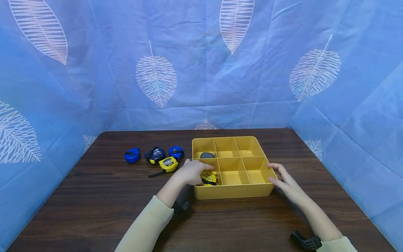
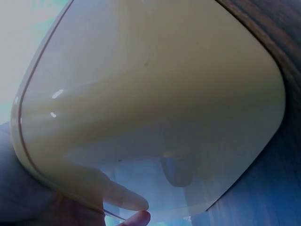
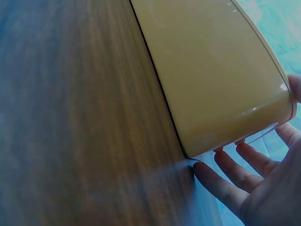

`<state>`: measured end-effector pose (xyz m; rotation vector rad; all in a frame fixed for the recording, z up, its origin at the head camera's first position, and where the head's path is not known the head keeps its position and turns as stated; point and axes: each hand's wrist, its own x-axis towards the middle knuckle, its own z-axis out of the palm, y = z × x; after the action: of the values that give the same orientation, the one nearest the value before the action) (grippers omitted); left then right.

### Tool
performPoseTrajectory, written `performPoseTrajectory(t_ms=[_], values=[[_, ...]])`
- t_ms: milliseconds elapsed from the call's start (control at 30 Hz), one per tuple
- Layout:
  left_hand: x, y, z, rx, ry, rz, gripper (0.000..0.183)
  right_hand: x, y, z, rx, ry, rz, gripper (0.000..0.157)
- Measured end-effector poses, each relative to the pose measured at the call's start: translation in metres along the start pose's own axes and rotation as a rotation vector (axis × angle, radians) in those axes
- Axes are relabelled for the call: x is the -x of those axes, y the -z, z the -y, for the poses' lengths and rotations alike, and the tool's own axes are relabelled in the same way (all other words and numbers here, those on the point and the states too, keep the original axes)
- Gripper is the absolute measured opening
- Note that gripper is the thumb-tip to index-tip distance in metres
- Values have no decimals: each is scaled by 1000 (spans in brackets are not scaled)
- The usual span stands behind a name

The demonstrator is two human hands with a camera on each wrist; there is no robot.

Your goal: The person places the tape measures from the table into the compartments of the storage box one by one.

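Observation:
A yellow divided box (image 1: 234, 191) stands on the table, split into several compartments. In its front left compartment lies a yellow and black tape measure (image 1: 209, 178). My left hand (image 1: 193, 171) reaches over the box's left rim beside that tape measure, its fingers bent down into the compartment. Whether they grip the tape measure is hidden. A dark grey rounded object (image 1: 207, 155) sits in the back left compartment. My right hand (image 1: 288, 183) rests against the box's right side. In the right wrist view its spread, fairly straight fingers (image 3: 230, 172) touch the wall, thumb near the rim.
Left of the box lie a blue tape measure (image 1: 132, 155), a dark navy one (image 1: 155, 155), another blue one (image 1: 176, 152) and a yellow one (image 1: 168, 164) with a black strap. A blue leaf-patterned cloth (image 1: 204, 80) hangs behind the brown table (image 1: 94, 206).

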<state>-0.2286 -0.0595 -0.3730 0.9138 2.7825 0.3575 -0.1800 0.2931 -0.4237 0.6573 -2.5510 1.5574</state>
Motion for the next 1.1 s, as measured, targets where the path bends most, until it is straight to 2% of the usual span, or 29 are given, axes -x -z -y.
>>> performPoseTrajectory(t_ms=[167,533,900,1100], values=[[0,0,1,45,-1,-7,67,0,1,-1,6,-8,-2,40],[0,-3,2,36,3,-6,65,1,0,1,14,-5,0,40],[1,-5,6,76,-45,-57,57,1,-1,-1,3,-5,0,42],[3,-1,5,124,-50,-55,52,0,0,0,2,-2,2,42]])
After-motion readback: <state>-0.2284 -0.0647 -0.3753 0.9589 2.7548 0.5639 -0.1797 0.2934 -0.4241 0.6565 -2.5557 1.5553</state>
